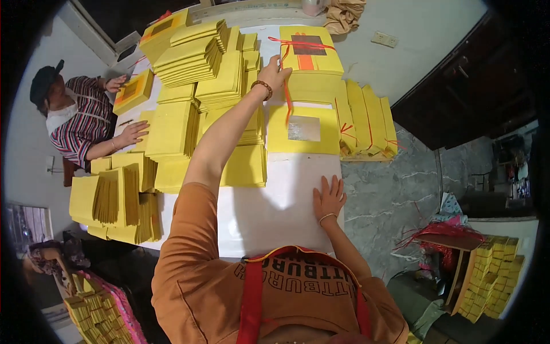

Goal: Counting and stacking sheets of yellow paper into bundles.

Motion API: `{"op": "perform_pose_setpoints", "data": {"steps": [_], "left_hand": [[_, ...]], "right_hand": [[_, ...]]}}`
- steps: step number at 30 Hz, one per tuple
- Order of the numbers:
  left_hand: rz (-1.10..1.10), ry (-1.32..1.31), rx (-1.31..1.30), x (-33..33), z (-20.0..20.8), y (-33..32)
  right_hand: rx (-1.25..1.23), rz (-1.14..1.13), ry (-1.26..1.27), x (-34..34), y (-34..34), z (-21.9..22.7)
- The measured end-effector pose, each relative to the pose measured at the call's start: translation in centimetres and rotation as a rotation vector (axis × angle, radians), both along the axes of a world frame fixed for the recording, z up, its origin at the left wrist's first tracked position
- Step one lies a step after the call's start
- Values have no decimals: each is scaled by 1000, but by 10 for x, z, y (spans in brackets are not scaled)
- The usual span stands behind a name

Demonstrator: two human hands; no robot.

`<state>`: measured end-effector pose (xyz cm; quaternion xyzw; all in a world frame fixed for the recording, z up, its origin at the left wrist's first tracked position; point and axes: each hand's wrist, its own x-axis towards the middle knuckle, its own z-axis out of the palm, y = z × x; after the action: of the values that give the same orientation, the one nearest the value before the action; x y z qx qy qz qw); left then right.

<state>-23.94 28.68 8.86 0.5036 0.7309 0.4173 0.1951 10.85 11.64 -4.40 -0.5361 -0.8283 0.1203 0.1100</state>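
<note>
My left arm stretches forward over the table. Its hand (274, 73) is at the left edge of a thick yellow paper stack (318, 64), thumb and forefinger apart. A red ribbon (295, 42) lies across that stack, and one end hangs down beside my left hand onto a nearer yellow stack (281, 135) with a pale silvery square on it. My right hand (329, 198) rests flat on the white tabletop (275, 212) near its right edge, fingers spread, holding nothing.
Piles of folded yellow paper (186, 63) crowd the table's left half. Across the left side sits another person (80, 114), hands on yellow stacks. Tied yellow bundles (366, 120) stand beyond the right edge. More bundles fill a shelf (461, 281) at lower right.
</note>
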Motion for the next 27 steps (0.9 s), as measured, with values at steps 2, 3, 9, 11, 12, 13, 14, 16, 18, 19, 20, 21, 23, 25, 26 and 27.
{"op": "perform_pose_setpoints", "data": {"steps": [2, 3, 9, 11, 12, 13, 14, 16, 18, 19, 20, 21, 23, 25, 26, 27], "left_hand": [[-22, -22, 70, 6, 13, -5], [-47, -31, 147, 4, 24, -7], [-55, -296, 510, -52, 132, -11], [-72, -236, 656, -50, 162, 1], [-56, -171, 731, -20, 195, 3], [-42, -131, 739, -14, 215, -5], [-86, -131, 794, -20, 230, -8], [-184, -170, 874, -25, 253, -7], [-41, -120, 901, -46, 266, -8], [14, -154, 888, -51, 268, -9], [-13, -139, 831, -71, 270, -9], [-25, -201, 792, -62, 271, -7], [-110, -232, 693, -45, 271, -5], [-260, -134, 571, -36, 266, -2], [-308, -130, 506, -38, 260, 7], [-247, -77, 553, -31, 247, 22]], "right_hand": [[31, 9, 88, 2, 1, 0], [32, 30, 88, 2, 4, 8], [-80, 152, 712, -5, 112, 43], [52, 182, 788, -25, 182, 88], [212, 241, 853, -28, 224, 97], [214, 252, 831, -49, 245, 126], [223, 314, 786, -70, 267, 143], [242, 424, 658, -109, 314, 157], [215, 450, 416, -148, 327, 167], [195, 405, 248, -166, 323, 179], [195, 415, 255, -182, 320, 182], [290, 338, 132, -191, 324, 181], [383, 256, 7, -203, 334, 186], [144, 218, 90, -214, 344, 194], [149, 217, 91, -219, 362, 187], [214, 226, 375, -215, 392, 175]]}}
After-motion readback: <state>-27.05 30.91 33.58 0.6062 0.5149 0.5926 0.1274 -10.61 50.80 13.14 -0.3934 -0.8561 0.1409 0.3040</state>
